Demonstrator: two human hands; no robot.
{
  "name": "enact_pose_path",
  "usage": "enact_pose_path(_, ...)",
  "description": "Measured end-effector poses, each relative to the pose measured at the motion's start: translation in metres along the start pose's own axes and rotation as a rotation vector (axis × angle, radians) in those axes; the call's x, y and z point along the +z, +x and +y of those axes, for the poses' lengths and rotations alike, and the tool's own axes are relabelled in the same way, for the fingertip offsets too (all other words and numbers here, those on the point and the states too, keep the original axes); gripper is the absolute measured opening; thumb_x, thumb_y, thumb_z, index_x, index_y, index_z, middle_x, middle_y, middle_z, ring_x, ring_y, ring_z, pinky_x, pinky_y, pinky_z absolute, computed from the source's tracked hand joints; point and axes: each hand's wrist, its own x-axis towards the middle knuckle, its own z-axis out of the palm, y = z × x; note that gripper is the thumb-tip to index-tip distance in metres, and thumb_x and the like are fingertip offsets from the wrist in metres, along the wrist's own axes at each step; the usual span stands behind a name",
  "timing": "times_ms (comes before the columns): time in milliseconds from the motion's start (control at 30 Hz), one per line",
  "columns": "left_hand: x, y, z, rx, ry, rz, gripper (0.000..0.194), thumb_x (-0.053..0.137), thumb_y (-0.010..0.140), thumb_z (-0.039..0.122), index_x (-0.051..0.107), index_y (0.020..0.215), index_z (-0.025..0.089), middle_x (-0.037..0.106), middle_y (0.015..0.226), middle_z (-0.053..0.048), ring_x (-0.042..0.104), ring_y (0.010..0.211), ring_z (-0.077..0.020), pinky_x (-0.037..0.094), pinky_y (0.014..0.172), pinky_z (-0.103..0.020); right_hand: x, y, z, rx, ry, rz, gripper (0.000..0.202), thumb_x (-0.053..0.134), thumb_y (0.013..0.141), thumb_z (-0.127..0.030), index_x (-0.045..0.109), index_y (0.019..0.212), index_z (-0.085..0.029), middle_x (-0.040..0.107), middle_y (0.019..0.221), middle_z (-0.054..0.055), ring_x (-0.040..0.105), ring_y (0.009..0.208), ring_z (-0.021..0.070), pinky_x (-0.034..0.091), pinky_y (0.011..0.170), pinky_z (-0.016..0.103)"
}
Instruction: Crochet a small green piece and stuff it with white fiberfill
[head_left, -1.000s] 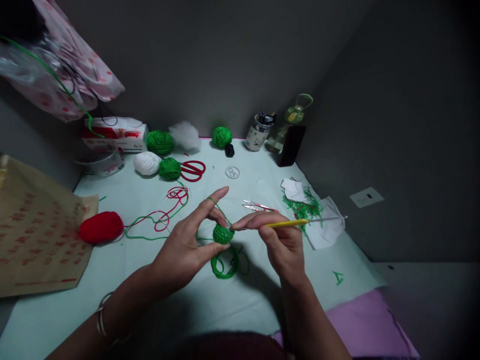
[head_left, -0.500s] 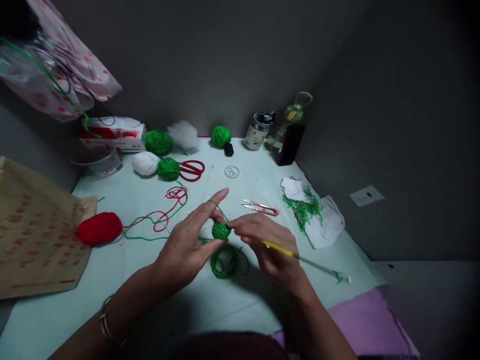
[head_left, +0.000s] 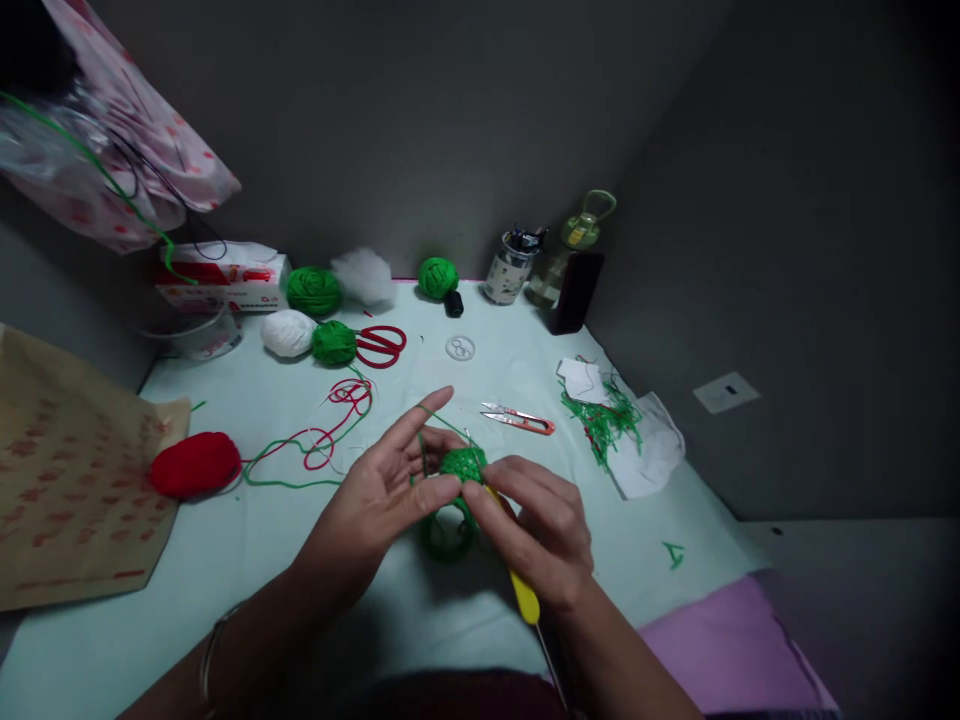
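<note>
Between my two hands is a small green crochet piece [head_left: 463, 463]. My left hand [head_left: 390, 480] pinches its near left edge with the thumb, while green yarn runs over the raised index finger. My right hand [head_left: 536, 525] grips a crochet hook [head_left: 525, 598] with a yellow handle; its metal tip shows at the far side of the piece, near the yarn. The hook's long metal end points down toward me. Below the piece lies a green ring of yarn [head_left: 446, 545] on the table, partly hidden by the hands.
Orange thread snips [head_left: 519, 418] lie beyond my hands, with a small round dish [head_left: 460, 348] behind. Red yarn [head_left: 196, 465] sits left by a paper bag [head_left: 75, 480]. Red-handled scissors [head_left: 381, 346] rest near a green ball [head_left: 334, 343]. Green yarn scraps [head_left: 611, 420] lie right.
My right hand has turned the hook from pointing right to pointing down toward me. The crochet piece has shifted slightly right, and the hook's tip now shows beyond it.
</note>
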Motion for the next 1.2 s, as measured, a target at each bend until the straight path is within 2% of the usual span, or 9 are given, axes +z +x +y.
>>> enact_pose_path(167,-0.003,0.003,0.003,-0.173,-0.224,-0.087,0.081,0.083,0.075,0.025,0.049,0.149,0.025,0.058,0.098,-0.002,0.057,0.085,-0.0125,0.048,0.078,-0.023,0.009,0.000,0.007,0.101,0.405,0.076,0.036,0.059,0.095,-0.010,0.068,0.128,-0.023,0.074,0.107,0.007,0.071,0.100,0.0192,0.065,0.079,0.034)
enact_pose_path(267,-0.008,0.005,0.004,-0.128,-0.141,-0.090,0.089,0.083,0.075,0.024,0.042,0.153,0.027,0.058,0.099,-0.002,0.057,0.086,-0.0131,0.047,0.078,-0.024,0.011,0.003,0.009,0.286,0.656,0.071,0.034,0.057,0.097,-0.011,0.070,0.124,-0.028,0.075,0.108,0.006,0.072,0.096,0.0183,0.064,0.076,0.035)
enact_pose_path(433,-0.017,0.005,0.012,-0.057,0.050,-0.109,0.086,0.080,0.078,0.020,0.039,0.153,0.031,0.055,0.099,0.000,0.053,0.086,-0.0115,0.046,0.077,-0.021,0.003,0.008,0.007,0.409,0.818,0.003,0.031,0.060,0.095,-0.009,0.073,0.117,-0.026,0.077,0.107,0.006,0.072,0.096,0.0188,0.062,0.080,0.036)
enact_pose_path(600,-0.024,0.004,0.020,-0.086,0.246,-0.186,0.080,0.073,0.081,0.013,0.041,0.150,0.039,0.053,0.102,0.002,0.053,0.089,-0.0112,0.045,0.076,-0.020,-0.001,0.007,0.007,0.633,0.971,-0.013,0.022,0.060,0.096,-0.016,0.077,0.106,-0.026,0.078,0.095,0.004,0.072,0.088,0.0184,0.061,0.078,0.036)
enact_pose_path(800,-0.032,-0.001,0.032,-0.134,0.448,-0.289,0.080,0.066,0.077,0.002,0.050,0.143,0.045,0.054,0.101,0.004,0.055,0.097,-0.0112,0.042,0.093,-0.022,-0.002,0.006,0.013,0.792,1.195,-0.026,0.016,0.063,0.095,-0.025,0.079,0.098,-0.023,0.075,0.087,0.005,0.072,0.073,0.0159,0.061,0.068,0.031)
enact_pose_path(933,-0.034,-0.001,0.030,-0.141,0.391,-0.306,0.076,0.069,0.080,0.008,0.049,0.145,0.043,0.056,0.104,0.003,0.056,0.097,-0.0125,0.043,0.093,-0.024,0.000,0.009,0.014,0.856,1.306,-0.049,0.015,0.063,0.096,-0.026,0.077,0.096,-0.024,0.074,0.081,0.002,0.070,0.066,0.0139,0.060,0.061,0.028)
enact_pose_path(1033,-0.029,0.003,0.018,-0.114,0.209,-0.263,0.074,0.074,0.083,0.020,0.047,0.149,0.037,0.057,0.108,0.000,0.058,0.096,-0.0140,0.046,0.088,-0.025,0.007,0.009,0.007,0.750,1.087,-0.055,0.018,0.060,0.097,-0.026,0.077,0.101,-0.028,0.072,0.085,0.002,0.069,0.070,0.0143,0.060,0.062,0.029)
enact_pose_path(1133,-0.020,0.006,0.003,-0.091,0.035,-0.167,0.069,0.076,0.084,0.026,0.049,0.148,0.032,0.059,0.109,-0.002,0.059,0.097,-0.0144,0.047,0.087,-0.024,0.015,0.003,-0.001,0.406,0.503,0.002,0.029,0.066,0.092,-0.018,0.074,0.116,-0.032,0.071,0.099,0.004,0.069,0.088,0.0185,0.060,0.074,0.034)
enact_pose_path(1200,-0.012,0.007,-0.004,-0.099,-0.073,-0.111,0.064,0.075,0.085,0.027,0.054,0.145,0.030,0.061,0.112,-0.003,0.059,0.099,-0.0147,0.047,0.087,-0.023,0.019,-0.001,-0.004,0.228,0.270,0.052,0.042,0.068,0.089,-0.013,0.069,0.127,-0.032,0.071,0.107,0.006,0.068,0.097,0.0207,0.060,0.080,0.037)
